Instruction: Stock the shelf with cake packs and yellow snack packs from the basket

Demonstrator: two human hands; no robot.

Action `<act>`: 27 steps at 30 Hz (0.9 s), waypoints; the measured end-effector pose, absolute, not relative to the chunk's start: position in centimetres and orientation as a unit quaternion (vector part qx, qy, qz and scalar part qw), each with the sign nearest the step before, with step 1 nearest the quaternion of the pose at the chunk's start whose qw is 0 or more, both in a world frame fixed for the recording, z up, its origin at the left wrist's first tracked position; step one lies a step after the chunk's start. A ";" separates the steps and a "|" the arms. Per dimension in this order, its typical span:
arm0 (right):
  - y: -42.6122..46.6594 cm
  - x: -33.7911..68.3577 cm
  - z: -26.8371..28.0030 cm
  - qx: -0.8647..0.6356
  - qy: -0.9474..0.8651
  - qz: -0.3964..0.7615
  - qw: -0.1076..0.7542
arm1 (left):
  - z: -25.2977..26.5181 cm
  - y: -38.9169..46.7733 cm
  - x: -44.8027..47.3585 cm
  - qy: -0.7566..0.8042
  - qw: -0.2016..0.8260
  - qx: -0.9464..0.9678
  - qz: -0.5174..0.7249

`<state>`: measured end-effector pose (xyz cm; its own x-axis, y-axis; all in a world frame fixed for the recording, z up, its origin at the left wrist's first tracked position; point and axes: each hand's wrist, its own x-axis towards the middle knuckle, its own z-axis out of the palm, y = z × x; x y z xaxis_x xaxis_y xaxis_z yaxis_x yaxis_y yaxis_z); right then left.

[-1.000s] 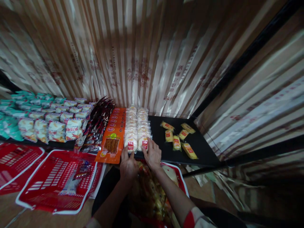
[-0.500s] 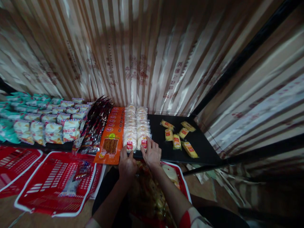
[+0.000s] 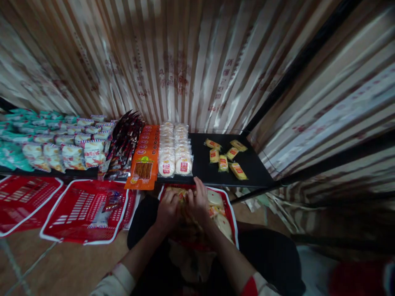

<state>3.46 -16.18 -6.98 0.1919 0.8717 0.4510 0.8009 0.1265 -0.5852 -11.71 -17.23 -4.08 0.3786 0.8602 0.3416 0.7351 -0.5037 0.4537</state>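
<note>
A red basket (image 3: 235, 224) with a white rim stands between my legs, filled with clear-wrapped food. My left hand (image 3: 168, 209) is down among the dim packets (image 3: 182, 232) in it, its fingers bent; what they hold, if anything, is hidden. Beside it, my right hand (image 3: 199, 202) reaches into the same basket with thumb and fingers apart. Larger pale packs (image 3: 215, 198) lie at the basket's right side. Just beyond my hands, two rows of round white wrapped cakes (image 3: 175, 152) stand on the black shelf (image 3: 203, 174).
Several small yellow packets (image 3: 223, 163) lie loose on the shelf's right. Left of the cakes are orange snack packs (image 3: 142, 164), dark shiny packets (image 3: 125, 139), white bags (image 3: 94, 154) and green bags (image 3: 14, 154). Another red basket (image 3: 69, 205) is on the floor. A black post (image 3: 277, 92) slants at right.
Both hands have let go of the front white cakes and drawn back towards me, down into the basket. The view has tilted down, showing more of the basket.
</note>
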 end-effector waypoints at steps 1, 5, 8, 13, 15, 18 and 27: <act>-17.7 3.2 -7.9 -0.659 -0.637 0.057 0.397 | -4.7 -18.4 -11.7 0.476 0.120 0.839 0.234; -23.2 2.0 -11.3 -0.665 -0.659 0.137 0.325 | -8.1 -22.4 -11.3 0.520 0.097 0.844 0.083; -25.2 1.3 -12.8 -0.662 -0.672 0.186 0.274 | -10.2 -23.9 -10.7 0.542 0.073 0.837 0.021; -25.4 0.8 -13.2 -0.657 -0.659 0.202 0.305 | -11.6 -23.8 -10.4 0.550 0.001 0.835 0.028; -25.2 0.8 -13.4 -0.660 -0.652 0.203 0.313 | -11.6 -23.6 -10.5 0.548 -0.030 0.835 0.038; -25.5 1.1 -14.0 -0.662 -0.649 0.202 0.317 | -11.3 -23.3 -10.6 0.540 -0.056 0.838 0.049; -26.2 1.6 -14.5 -0.672 -0.621 0.196 0.354 | -7.5 -22.6 -11.3 0.510 0.046 0.859 -0.002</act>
<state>1.64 -26.18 -14.50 0.1524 0.9725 0.1762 0.6958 0.0211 -0.7179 -11.31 -22.62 -7.53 0.4806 0.8755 -0.0496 0.8758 -0.4764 0.0772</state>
